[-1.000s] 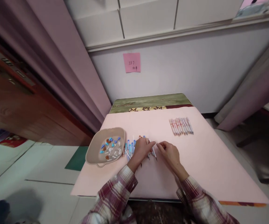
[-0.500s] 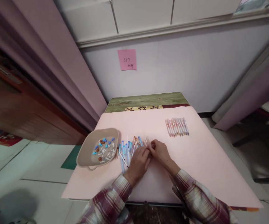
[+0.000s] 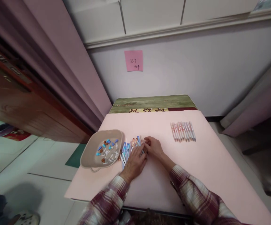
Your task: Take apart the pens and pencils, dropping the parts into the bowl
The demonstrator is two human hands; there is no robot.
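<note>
My left hand (image 3: 135, 161) reaches over the right side of a loose pile of pen parts (image 3: 126, 149), its fingers bent and close together. Blue, light blue, orange-brown and pale barrels show beyond its knuckles. My right hand (image 3: 154, 146) meets it at the fingertips, thumb and fingers curled into a pinch. What lies between the fingertips is hidden. Farther right, a neat row of slim clear pens (image 3: 183, 131) with reddish markings lies side by side. Left of the pile stands a beige basket (image 3: 86, 156) holding small blue and brown pieces and short white sticks.
Pale pink paper (image 3: 196, 175) covers the table, with a green wood-patterned strip (image 3: 149, 100) at its back edge. A pink note (image 3: 134, 61) is stuck on the wall behind. A wooden door (image 3: 32, 103) and curtain stand to the left.
The view has shifted, so the table sits slightly farther right. My hands have moved a little left over the pile, and the pale pens between them are now mostly covered.
</note>
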